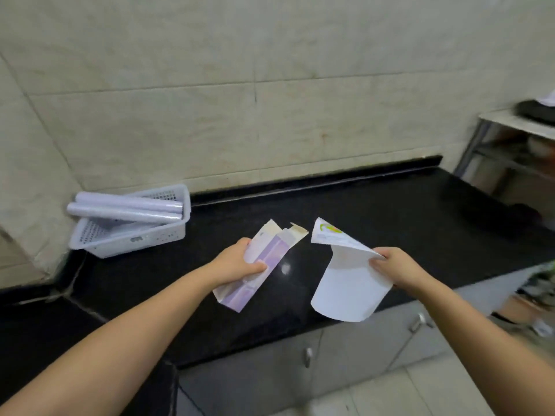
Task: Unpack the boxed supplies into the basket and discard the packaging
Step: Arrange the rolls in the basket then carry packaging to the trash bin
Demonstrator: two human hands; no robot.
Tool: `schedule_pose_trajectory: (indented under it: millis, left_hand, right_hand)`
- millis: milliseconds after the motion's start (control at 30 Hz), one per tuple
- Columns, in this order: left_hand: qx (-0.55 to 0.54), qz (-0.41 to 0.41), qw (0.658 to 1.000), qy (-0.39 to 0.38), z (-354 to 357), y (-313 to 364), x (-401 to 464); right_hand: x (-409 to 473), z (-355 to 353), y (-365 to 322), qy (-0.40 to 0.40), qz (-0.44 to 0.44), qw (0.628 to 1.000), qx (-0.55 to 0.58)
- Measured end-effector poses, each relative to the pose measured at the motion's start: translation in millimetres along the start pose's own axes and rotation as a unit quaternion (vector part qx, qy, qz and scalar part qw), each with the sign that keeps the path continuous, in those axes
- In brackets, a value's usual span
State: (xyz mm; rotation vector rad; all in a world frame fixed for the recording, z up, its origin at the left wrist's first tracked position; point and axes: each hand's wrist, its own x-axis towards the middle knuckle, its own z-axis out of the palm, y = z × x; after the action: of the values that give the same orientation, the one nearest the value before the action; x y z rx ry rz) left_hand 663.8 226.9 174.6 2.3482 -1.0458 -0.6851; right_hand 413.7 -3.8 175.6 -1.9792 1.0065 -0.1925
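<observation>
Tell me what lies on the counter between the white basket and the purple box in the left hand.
Head view: nothing. Only bare black countertop separates the basket from the box held by the left hand.

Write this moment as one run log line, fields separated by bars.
left hand: grips box | right hand: pinches paper sheet | rolls: in basket

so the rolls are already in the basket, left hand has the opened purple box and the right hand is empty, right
Not quite: the right hand is not empty. The head view shows it pinching a curled white paper sheet by its edge. The rest holds: the rolls lie in the basket, and the left hand grips the opened purple box.
</observation>
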Motion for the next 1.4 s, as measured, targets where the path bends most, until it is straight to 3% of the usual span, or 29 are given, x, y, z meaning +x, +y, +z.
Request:
schedule_pose_trajectory:
  millis: [167, 333, 567, 800, 933, 1200, 1300, 1400]
  left_hand:
    - [0.034, 0.104, 0.99, -0.088, 79, 115, 14]
    - [0.068, 0.195, 0.96, -0.188, 205, 243, -8]
    - [0.097, 0.34, 0.879, -0.321, 426, 411, -118]
    - [0.139, 0.398, 0.8, -0.427, 590, 526, -212]
    - [0.134, 0.382, 0.777, -0.481, 672, 566, -232]
    - [0.174, 0.345, 0.742, -0.548, 843, 625, -242]
    - [0.187, 0.3, 0.748, -0.562, 911, 631, -250]
    - [0.216, 0.241, 0.761, -0.562, 994, 615, -254]
  right_hand:
    - [-83, -87, 96, 0.124, 0.083, 0.988, 0.027]
    - [-228, -163, 222, 0.219, 0.201, 0.953, 0.061]
    - [-465, -236, 378, 0.318, 0.351, 0.876, 0.089]
    - [-595, -261, 478, 0.393, 0.443, 0.789, 0.166]
    - [-627, -278, 534, 0.423, 0.489, 0.733, 0.213]
    - [-634, -313, 669, 0.474, 0.494, 0.619, 0.384]
    - [-620, -307, 727, 0.446, 0.533, 0.599, 0.398]
    - [-597, -287, 803, 0.406, 0.572, 0.628, 0.338]
